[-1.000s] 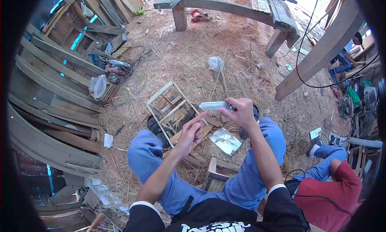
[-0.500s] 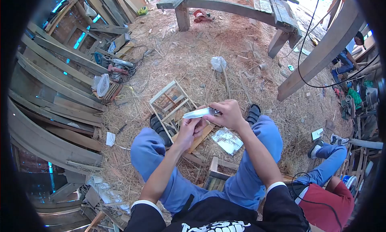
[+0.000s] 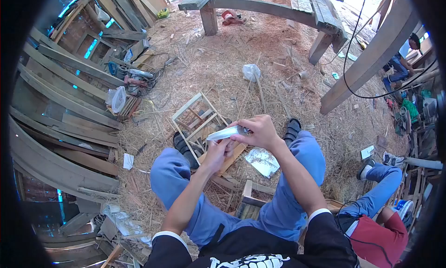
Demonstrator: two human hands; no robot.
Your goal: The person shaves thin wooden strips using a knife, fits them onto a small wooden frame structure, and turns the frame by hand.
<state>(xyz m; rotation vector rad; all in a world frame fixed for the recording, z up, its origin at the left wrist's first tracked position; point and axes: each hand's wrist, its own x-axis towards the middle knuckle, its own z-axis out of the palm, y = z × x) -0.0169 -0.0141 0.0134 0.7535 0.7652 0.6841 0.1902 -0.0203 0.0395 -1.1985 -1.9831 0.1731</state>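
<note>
A long, shiny, whitish-silver strip (image 3: 222, 133) is held between my two hands, above the gap between my knees. What exactly it is, I cannot make out. My left hand (image 3: 218, 154) is closed on its underside, fingers curled. At the strip's right end, my right hand (image 3: 258, 132) pinches it, with something small and dark showing by the fingers. Below my hands a light wooden frame (image 3: 201, 96) with crossbars leans near my left foot. A flat wooden board (image 3: 230, 159) lies partly hidden under my hands, beside a white sheet (image 3: 263, 162) on the ground.
Wood shavings and straw cover the ground. A wooden box (image 3: 248, 200) stands between my legs. Planks (image 3: 69, 110) and power tools (image 3: 137, 79) line the left. A bench (image 3: 260, 6) is ahead, a slanted post (image 3: 367, 59) at right. People sit at lower right and far right.
The strip has shifted slightly left, with both hands still on it. The view has moved a little; the person at lower right has changed posture slightly.
</note>
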